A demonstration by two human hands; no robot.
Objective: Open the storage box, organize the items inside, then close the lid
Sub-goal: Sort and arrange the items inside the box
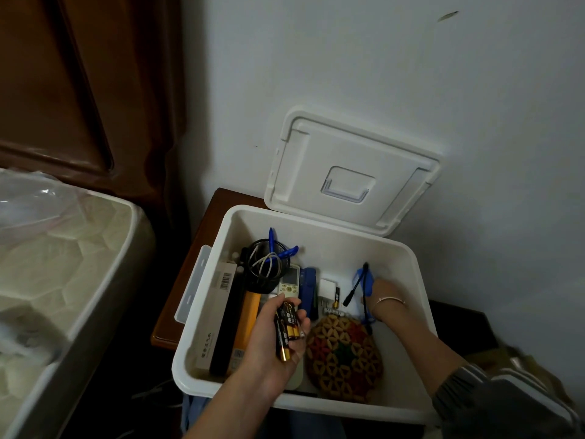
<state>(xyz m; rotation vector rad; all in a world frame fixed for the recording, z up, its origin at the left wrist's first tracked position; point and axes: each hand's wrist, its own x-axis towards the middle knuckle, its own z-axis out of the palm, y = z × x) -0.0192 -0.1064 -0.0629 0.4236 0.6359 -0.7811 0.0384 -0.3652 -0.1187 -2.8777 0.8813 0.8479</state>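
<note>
**Examiner:** Where is the storage box found, and at which step?

**Inspector:** The storage box (pixel 202 343) is found on the brown desk (pixel 177 299) by the wall. Its lid (pixel 348 172) is raised and leaned back. One box and one lid are counted. Sorting is judged to be in hand; closing is not yet done.

**Examiner:** Contents?

**Inspector:** One woven mat (pixel 345 356) is noted front right, one mesh cup (pixel 264 264) rear left, one blue stapler (pixel 308 286) and one remote (pixel 290 280) between.

**Examiner:** The hands?

**Inspector:** The left hand (pixel 275 337) is curled round a bundle of batteries (pixel 286 327); at least three are counted. One loose battery (pixel 337 296) is seen on the box floor. The right hand (pixel 384 296) is sunk rear right beside a blue cord (pixel 364 280); whether anything is gripped cannot be told.

**Examiner:** Next move?

**Inspector:** The loose battery should probably be gathered and one place chosen for the bundle.
</note>
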